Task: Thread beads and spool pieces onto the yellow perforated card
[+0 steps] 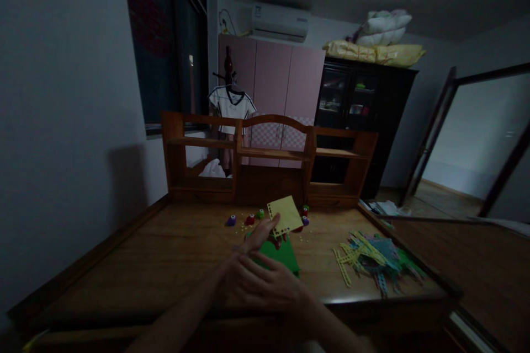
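- Holding up a yellow sheet (285,214) with a row of punched holes along its lower edge, pinched at its lower left corner by the fingers of the left hand (260,234), tilted above the middle of the wooden desk (165,253).
- Resting the right hand (265,284) nearer the front edge of the desk, fingers spread and loosely released, gripping nothing, fingertips pointing left over the near end of a green sheet (284,256).
- Crossing the forearms low in the view, the left hand reaching further out than the right.
- Lying flat under both hands, the green sheet, partly hidden by them.
- Sitting in a loose row just behind the yellow sheet, small craft punches (250,219) in purple, red and green, some partly hidden by the paper.
- Lying in a heap well to the right, coloured paper strips (376,262) with punched edges.
- Standing at the back of the desk, a wooden shelf unit (269,157).
- Being too dim to tell finer detail on the small scraps near the punches.
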Demonstrator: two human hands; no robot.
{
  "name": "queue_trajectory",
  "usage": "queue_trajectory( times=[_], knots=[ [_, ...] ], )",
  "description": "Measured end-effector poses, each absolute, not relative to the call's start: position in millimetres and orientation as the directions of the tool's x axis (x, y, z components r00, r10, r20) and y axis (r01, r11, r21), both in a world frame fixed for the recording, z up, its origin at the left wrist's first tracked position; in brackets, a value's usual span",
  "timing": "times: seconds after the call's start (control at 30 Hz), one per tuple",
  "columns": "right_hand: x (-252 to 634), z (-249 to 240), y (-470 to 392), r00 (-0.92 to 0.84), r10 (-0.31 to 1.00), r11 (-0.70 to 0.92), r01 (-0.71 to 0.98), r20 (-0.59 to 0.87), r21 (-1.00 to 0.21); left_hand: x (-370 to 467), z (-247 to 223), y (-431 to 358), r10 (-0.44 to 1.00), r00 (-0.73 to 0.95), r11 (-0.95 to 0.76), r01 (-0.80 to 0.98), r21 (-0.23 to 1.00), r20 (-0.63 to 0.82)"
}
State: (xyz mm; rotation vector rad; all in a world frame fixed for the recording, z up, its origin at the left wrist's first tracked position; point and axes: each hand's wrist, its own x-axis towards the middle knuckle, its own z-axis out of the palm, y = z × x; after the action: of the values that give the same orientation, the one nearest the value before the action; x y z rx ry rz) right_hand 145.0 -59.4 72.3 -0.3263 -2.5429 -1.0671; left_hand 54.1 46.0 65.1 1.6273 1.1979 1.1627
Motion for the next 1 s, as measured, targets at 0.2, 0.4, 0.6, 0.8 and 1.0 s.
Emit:
queue_trajectory(
  times=[0.2,0.4,0.6,0.8,1.0],
  knots=[
    [218,44,-7,-0.805,0.194,0.681,0.522,0.56,0.514,59,57,110,0.939,0.266,-0.201,-0.083,0.976,0.217],
    [278,62,92,0.036,0.587,0.234,0.949,0.809,-0.213,80,27,152,0.912,0.315,-0.254,-0.066,0.965,0.262],
    [288,45,105,0.085,0.66,0.204,0.936,0.747,-0.286,85,3,153,0.882,0.436,-0.109,-0.177,0.978,0.178],
    [295,35,103,0.006,0.846,0.131,0.967,0.534,-0.22,82,-2,157,0.936,0.324,-0.053,-0.262,0.964,0.14],
    [297,28,107,-0.073,0.931,0.129,0.983,0.356,-0.134,78,0,158,0.97,0.227,-0.015,-0.305,0.952,0.089]
  ],
)
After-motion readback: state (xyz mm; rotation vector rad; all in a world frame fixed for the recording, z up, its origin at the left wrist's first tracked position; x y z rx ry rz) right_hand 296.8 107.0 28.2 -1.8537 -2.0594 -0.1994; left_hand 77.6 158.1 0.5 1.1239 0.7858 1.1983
